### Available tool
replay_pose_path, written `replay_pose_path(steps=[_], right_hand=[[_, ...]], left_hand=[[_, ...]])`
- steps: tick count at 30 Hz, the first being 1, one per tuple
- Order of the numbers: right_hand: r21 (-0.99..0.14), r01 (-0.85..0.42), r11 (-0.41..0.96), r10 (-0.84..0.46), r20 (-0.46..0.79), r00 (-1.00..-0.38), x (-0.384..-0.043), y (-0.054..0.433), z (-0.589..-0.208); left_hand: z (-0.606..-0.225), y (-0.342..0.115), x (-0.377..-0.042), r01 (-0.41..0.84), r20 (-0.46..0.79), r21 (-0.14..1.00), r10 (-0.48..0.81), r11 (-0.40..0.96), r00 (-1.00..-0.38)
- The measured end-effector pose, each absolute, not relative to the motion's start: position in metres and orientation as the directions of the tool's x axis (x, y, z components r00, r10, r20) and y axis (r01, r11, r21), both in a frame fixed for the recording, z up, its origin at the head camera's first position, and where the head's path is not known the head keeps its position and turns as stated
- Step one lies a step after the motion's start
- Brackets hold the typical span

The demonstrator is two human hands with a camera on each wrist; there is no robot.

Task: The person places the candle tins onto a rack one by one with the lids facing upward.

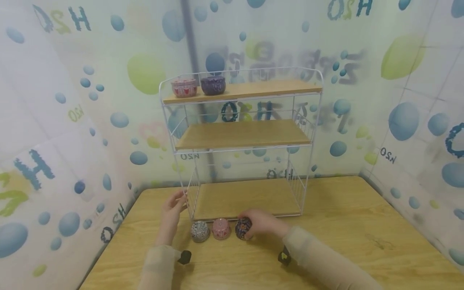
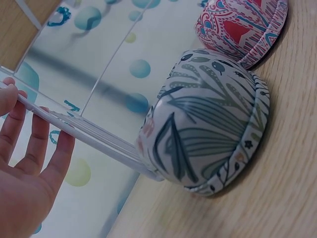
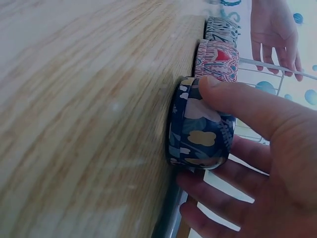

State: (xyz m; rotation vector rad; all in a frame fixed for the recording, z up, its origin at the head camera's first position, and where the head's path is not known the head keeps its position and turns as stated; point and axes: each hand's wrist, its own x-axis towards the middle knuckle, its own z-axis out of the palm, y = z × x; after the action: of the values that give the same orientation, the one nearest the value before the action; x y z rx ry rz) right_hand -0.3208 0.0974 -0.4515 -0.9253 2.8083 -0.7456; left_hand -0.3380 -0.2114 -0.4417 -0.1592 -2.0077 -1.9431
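Observation:
Three small round patterned tins stand in a row on the table along the rack's front edge, rims down. My right hand (image 1: 262,222) grips the dark blue floral tin (image 3: 200,129) at the row's right end, thumb on one side and fingers on the other. Beside it sits the pink tin with red hearts (image 1: 221,228). The grey-white leaf-patterned tin (image 2: 213,124) is at the left end, nearest my left hand (image 1: 175,207). That hand holds the white wire frame of the three-tier rack (image 1: 174,139) low on its left side, thumb and fingertips at the bar.
On the rack's top board, a pink tin (image 1: 184,87) and a dark purple tin (image 1: 213,85) stand side by side at the left. The rack has wooden middle (image 1: 244,134) and bottom boards (image 1: 246,197). A patterned curtain (image 1: 108,92) surrounds the wooden table (image 1: 340,241).

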Motion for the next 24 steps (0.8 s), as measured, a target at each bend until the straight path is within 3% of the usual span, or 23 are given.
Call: replay_pose_path(steps=[8,24], right_hand=[[-0.398,-0.558,0.728,-0.584,0.065,-0.809,-0.3204,0.0939,-0.4501],[-0.366,-0.560,0.743,-0.586,0.046,-0.809,-0.3175,0.0925,-0.4489]], left_hand=[[-0.4407,-0.2116,-0.3386,0.308,0.310,0.951,-0.158,0.035,-0.938],[-0.4407,-0.2121,-0.3394,0.286,0.284,0.958,-0.160,0.013,-0.945]])
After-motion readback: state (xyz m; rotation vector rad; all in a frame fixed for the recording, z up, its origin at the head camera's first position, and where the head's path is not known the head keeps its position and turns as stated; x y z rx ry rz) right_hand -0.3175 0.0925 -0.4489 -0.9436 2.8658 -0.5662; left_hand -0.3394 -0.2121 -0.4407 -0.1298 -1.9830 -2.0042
